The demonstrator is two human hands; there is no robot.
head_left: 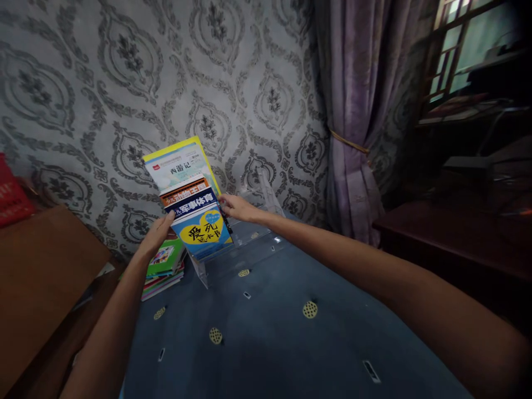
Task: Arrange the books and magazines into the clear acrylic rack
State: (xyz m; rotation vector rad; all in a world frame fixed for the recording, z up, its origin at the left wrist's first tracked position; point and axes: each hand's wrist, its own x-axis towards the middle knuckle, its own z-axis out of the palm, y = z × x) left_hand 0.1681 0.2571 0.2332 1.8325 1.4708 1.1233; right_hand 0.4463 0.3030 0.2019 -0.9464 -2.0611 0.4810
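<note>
Centrally, three upright books fanned in a clear acrylic book stand point(216, 260) at the far edge of a blue cloth-covered counter point(266, 332): rearmost, a yellow-bordered white book point(183, 163); in the middle, an orange-and-navy book point(189, 199) with white lettering; foremost, a blue paperback with a yellow heart on its cover point(203, 233). Beside the stand, to the left, one low stack of colourful thin books point(164, 269) lying flat, green cover uppermost; exact number in the stack not countable. Left hand point(160, 230) partly closed, thumb and fingertips pressed against the left edge of the blue paperback. Right hand point(236, 208) loosely curled, fingertips pinching the right edge of the same front books near their upper corner; how many of the books lie inside that grip not discernible. Both forearms bare, reaching in from the lower corners. Behind: one wall of grey damask wallpaper point(124, 72), one purple curtain point(353, 122) tied back with a cord, one dark wooden cabinet point(449, 233) at right, one brown board point(41, 266) at left.
</note>
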